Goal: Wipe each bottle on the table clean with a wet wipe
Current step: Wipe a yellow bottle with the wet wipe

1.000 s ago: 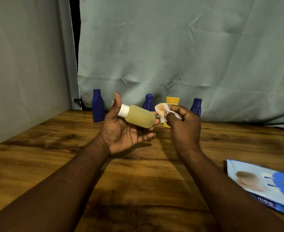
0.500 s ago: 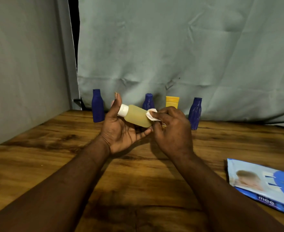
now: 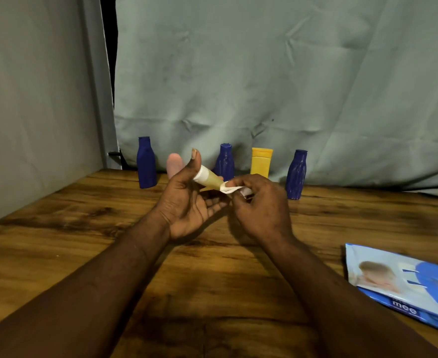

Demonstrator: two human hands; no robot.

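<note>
Bottle [image 3: 211, 181], pale yellow with a white cap [image 3: 201, 173], is held above the desk [image 3: 65, 215] at mid-depth, between the two hands.

Nearest the camera: both forearms reach in from the lower edge. A wipes pack [image 3: 404, 285] lies flat on the desk at the near right, well apart from the hands.

Left hand [image 3: 189, 205]: palm up. The grip is partly closed, thumb on the cap end and fingers curled beneath the body, so it has hold of the bottle.

Right hand [image 3: 262, 205]: fingers pinched closed on a folded wipe [image 3: 228, 189], which touches the bottle's base end.

Governing relation: the bottle's long axis runs from upper left, cap high, to lower right, base low. The base points toward the right hand. The wipe therefore meets the bottle at its lower right end, and the cap end lies on the far side from the wipe, under the left thumb. In my judgement the next stroke must travel up that axis toward the cap, or the left hand must rotate the bottle.

Farther back, along a grey cloth [image 3: 290, 86]: three blue bottles [image 3: 146, 163] [image 3: 225, 161] [image 3: 296, 174] and a yellow tube [image 3: 261, 162] stand upright. A pink item [image 3: 174, 165] shows behind the left thumb; what it is cannot be told.
</note>
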